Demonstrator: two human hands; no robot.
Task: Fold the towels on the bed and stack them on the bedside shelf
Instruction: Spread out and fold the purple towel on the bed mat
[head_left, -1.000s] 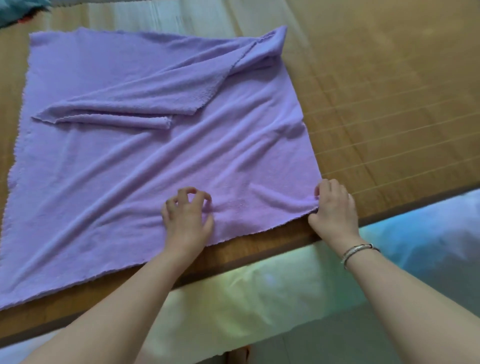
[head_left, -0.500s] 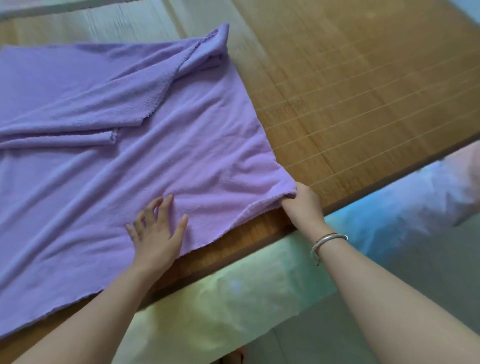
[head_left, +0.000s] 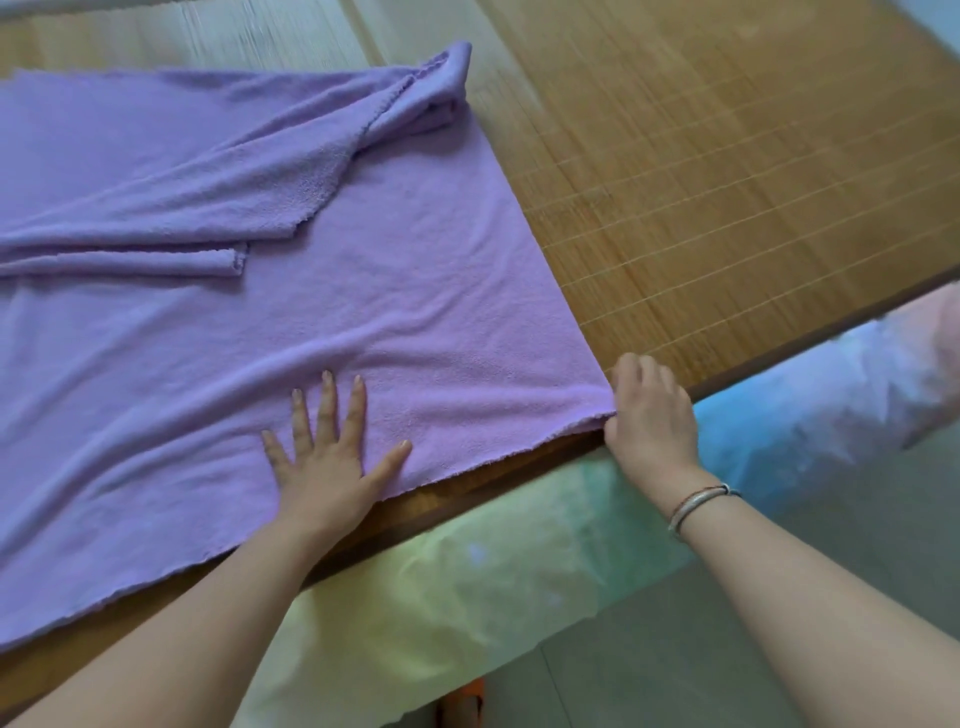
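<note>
A large purple towel (head_left: 405, 291) lies spread over the bamboo mat of the bed (head_left: 727, 182). Its far right corner is flipped back across the upper half in a loose diagonal fold. My left hand (head_left: 327, 457) rests flat on the towel near its front edge, fingers spread. My right hand (head_left: 649, 415) pinches the towel's near right corner at the edge of the bed, fingers curled around the cloth. A bracelet sits on that wrist.
The bed's dark wooden front edge (head_left: 467, 499) runs diagonally from lower left to upper right. Below it hangs a pale multicoloured sheet (head_left: 519, 587). Grey floor (head_left: 779, 623) shows at the lower right, with a small orange object (head_left: 462, 706) at the bottom edge.
My left hand went from clawed fingers to a flat, spread palm on the towel. My right hand took hold of the near right corner. The view shifted right, so the towel sits further left.
</note>
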